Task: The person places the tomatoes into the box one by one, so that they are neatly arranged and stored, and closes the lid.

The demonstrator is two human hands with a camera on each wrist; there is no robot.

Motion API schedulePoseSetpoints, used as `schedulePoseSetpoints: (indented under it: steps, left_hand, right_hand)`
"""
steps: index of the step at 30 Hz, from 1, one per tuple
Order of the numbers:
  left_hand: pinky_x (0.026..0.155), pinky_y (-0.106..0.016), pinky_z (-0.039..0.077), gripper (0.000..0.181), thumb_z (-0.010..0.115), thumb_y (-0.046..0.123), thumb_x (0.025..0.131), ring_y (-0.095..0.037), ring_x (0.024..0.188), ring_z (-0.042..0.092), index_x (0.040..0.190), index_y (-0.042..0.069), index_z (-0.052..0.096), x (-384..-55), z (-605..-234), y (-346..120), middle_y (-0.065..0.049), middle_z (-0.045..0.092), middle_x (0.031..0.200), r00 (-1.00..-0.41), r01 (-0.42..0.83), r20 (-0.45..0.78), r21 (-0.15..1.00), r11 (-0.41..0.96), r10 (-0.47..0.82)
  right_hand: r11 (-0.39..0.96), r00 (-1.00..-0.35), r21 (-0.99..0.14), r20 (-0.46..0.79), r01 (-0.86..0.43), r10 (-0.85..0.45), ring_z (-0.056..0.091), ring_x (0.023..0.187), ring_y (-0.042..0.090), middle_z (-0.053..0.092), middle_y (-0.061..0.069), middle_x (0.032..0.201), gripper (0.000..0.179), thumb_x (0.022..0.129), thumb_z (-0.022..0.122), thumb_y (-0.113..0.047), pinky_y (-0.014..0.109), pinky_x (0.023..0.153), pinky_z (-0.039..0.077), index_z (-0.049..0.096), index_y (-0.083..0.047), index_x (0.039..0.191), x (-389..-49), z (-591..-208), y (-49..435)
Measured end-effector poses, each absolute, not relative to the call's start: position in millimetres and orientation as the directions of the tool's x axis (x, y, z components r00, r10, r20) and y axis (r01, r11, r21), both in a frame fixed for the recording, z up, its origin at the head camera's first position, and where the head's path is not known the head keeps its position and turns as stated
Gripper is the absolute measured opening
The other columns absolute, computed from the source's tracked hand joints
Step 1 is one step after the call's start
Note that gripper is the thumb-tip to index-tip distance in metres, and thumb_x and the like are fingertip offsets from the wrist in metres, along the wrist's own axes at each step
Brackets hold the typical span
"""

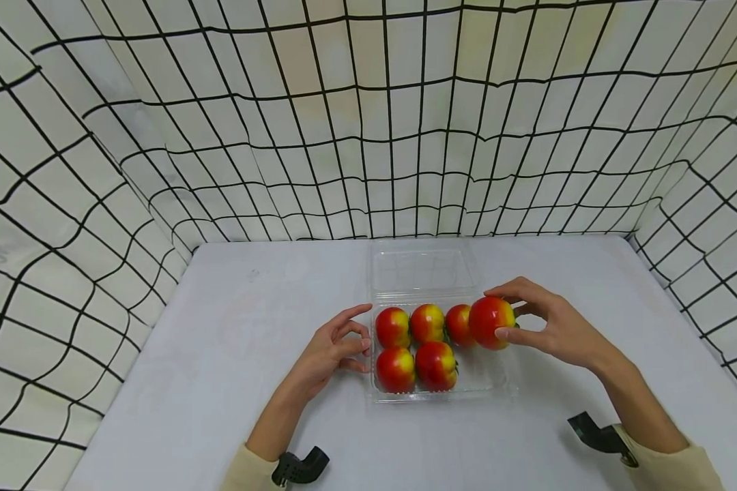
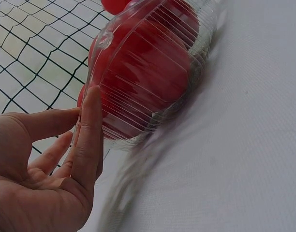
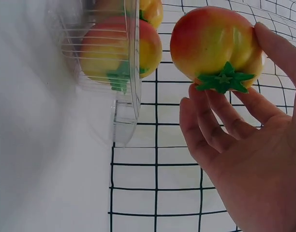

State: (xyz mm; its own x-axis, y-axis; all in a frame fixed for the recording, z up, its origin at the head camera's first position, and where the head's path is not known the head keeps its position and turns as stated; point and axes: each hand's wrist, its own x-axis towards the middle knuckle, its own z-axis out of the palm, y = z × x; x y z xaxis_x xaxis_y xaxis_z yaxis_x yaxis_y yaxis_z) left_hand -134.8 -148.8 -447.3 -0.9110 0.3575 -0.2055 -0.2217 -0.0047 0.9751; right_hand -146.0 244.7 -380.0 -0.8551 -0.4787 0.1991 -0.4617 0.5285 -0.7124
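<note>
A red and yellow toy tomato (image 1: 491, 322) with a green calyx is held by my right hand (image 1: 546, 324) between thumb and fingertips. It is above the right side of a clear plastic clamshell box (image 1: 479, 385). Several similar tomatoes (image 1: 393, 327) sit inside in two rows; the held one partly hides a tomato (image 1: 458, 324) in the far row. My left hand (image 1: 328, 351) is at the box's left side. In the left wrist view, the left thumb and a finger (image 2: 90, 125) pinch the box's rim.
The box's transparent lid (image 1: 424, 269) lies folded back on the far side. A white table (image 1: 252, 327) bears everything. Black netting (image 1: 393, 136) over pale walls encloses the table at the back and sides.
</note>
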Motion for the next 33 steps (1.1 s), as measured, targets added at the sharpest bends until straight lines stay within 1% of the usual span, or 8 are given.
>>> schedulePoseSetpoints:
  steps: [4,9,15,17,22,25,28,33]
  left_hand:
    - [0.074,-0.036,0.067,0.065,0.067,0.010,0.100,-0.015,0.087,0.066,0.159,0.019,0.040,-135,-447,-149,-0.001,0.058,0.104,-0.912,-0.225,-0.207,0.974,-0.007,0.355]
    - [0.074,-0.036,0.067,0.065,0.067,0.010,0.100,-0.016,0.087,0.066,0.159,0.019,0.041,-136,-447,-149,-0.001,0.059,0.104,-0.913,-0.228,-0.210,0.974,-0.009,0.350]
    - [0.075,-0.037,0.067,0.063,0.067,0.010,0.100,-0.016,0.087,0.066,0.157,0.022,0.043,-135,-447,-149,-0.001,0.059,0.104,-0.912,-0.231,-0.215,0.973,-0.006,0.348]
    - [0.075,-0.037,0.067,0.063,0.067,0.011,0.100,-0.016,0.088,0.066,0.157,0.022,0.043,-134,-447,-149,-0.001,0.059,0.104,-0.912,-0.230,-0.214,0.973,-0.005,0.351]
    - [0.075,-0.036,0.067,0.064,0.067,0.012,0.100,-0.015,0.087,0.066,0.158,0.021,0.042,-134,-447,-149,-0.001,0.059,0.105,-0.911,-0.225,-0.208,0.974,-0.006,0.356]
    - [0.075,-0.036,0.067,0.064,0.067,0.012,0.100,-0.015,0.087,0.066,0.158,0.021,0.042,-134,-447,-150,-0.001,0.059,0.105,-0.912,-0.224,-0.207,0.975,-0.008,0.355]
    - [0.075,-0.036,0.067,0.064,0.067,0.012,0.100,-0.015,0.087,0.066,0.158,0.020,0.041,-134,-447,-150,-0.001,0.059,0.105,-0.911,-0.224,-0.206,0.975,-0.009,0.357]
    - [0.075,-0.036,0.067,0.065,0.066,0.011,0.100,-0.015,0.087,0.066,0.159,0.019,0.041,-134,-448,-150,0.000,0.059,0.105,-0.911,-0.223,-0.204,0.975,-0.013,0.359]
  right_hand:
    - [0.512,-0.839,-0.721,0.180,-0.467,-0.513,0.059,0.116,0.001,0.062,-0.005,0.130,0.051,0.088,0.081,-0.019,0.021,0.094,0.058,0.064,-0.025,0.136,-143,-381,245]
    - [0.488,-0.825,-0.738,0.161,-0.466,-0.542,0.059,0.116,0.002,0.063,-0.005,0.130,0.051,0.087,0.081,-0.018,0.021,0.095,0.058,0.064,-0.024,0.134,-140,-381,245]
    - [0.521,-0.833,-0.743,0.088,-0.420,-0.546,0.062,0.115,0.011,0.066,-0.003,0.131,0.049,0.086,0.083,-0.025,0.026,0.095,0.060,0.065,-0.026,0.132,-136,-382,243]
    - [0.535,-0.834,-0.739,0.065,-0.409,-0.548,0.063,0.114,0.013,0.067,-0.002,0.131,0.050,0.085,0.084,-0.027,0.027,0.095,0.060,0.066,-0.027,0.131,-134,-382,243]
    - [0.528,-0.822,-0.738,0.061,-0.419,-0.567,0.063,0.111,0.009,0.067,-0.005,0.128,0.051,0.083,0.086,-0.026,0.026,0.093,0.060,0.066,-0.028,0.129,-132,-384,242]
    - [0.525,-0.817,-0.738,0.062,-0.424,-0.573,0.063,0.110,0.006,0.066,-0.007,0.125,0.051,0.082,0.087,-0.026,0.029,0.093,0.060,0.067,-0.028,0.130,-132,-387,242]
    - [0.533,-0.818,-0.737,0.045,-0.415,-0.574,0.062,0.109,0.006,0.066,-0.008,0.124,0.051,0.083,0.086,-0.028,0.032,0.093,0.061,0.067,-0.028,0.131,-132,-389,241]
    - [0.549,-0.814,-0.724,0.031,-0.418,-0.579,0.061,0.111,0.006,0.067,-0.010,0.124,0.050,0.083,0.086,-0.031,0.034,0.093,0.062,0.068,-0.030,0.130,-130,-391,238]
